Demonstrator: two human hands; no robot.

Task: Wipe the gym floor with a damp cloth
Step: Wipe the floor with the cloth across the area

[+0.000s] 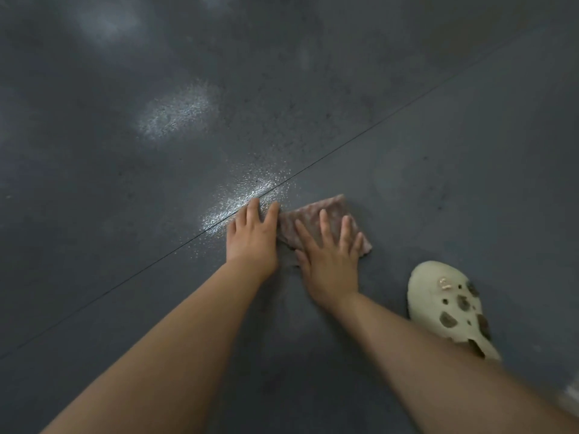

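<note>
From the head view, the cloth (316, 219), a folded pinkish-brown rag, lies flat on the dark gym floor (125, 214) a little right of the frame's centre, just below the thin seam (360, 137) that runs diagonally from lower left to upper right. The right hand (329, 261) lies on the cloth with fingers straight and spread, palm down, gripping nothing. The left hand (252, 236) lies just beside it to the left, also flat with straight fingers; its fingertips reach the seam and a glittering wet-looking patch (244, 195), and its right edge seems to touch the cloth's left edge, though whether it rests on the fabric I cannot tell. A cream clog (445, 305) with dark holes stands at the lower right, near the cloth but apart from it.

The step in hand looks like a pressed wiping stroke over the seam area. To do it well, I judge that the weight should come through the flat palm so the whole folded face meets the floor, not just the fingertips. The corners stick out beyond the right hand and could curl under on a push, so strokes are better led with the hand near the front edge. Overlapping passes along the seam would lift the grit that collects there. The shiny patches toward the upper left suggest moisture; spreading it thin would avoid streaks and a slippery spot beside the clog.
</note>
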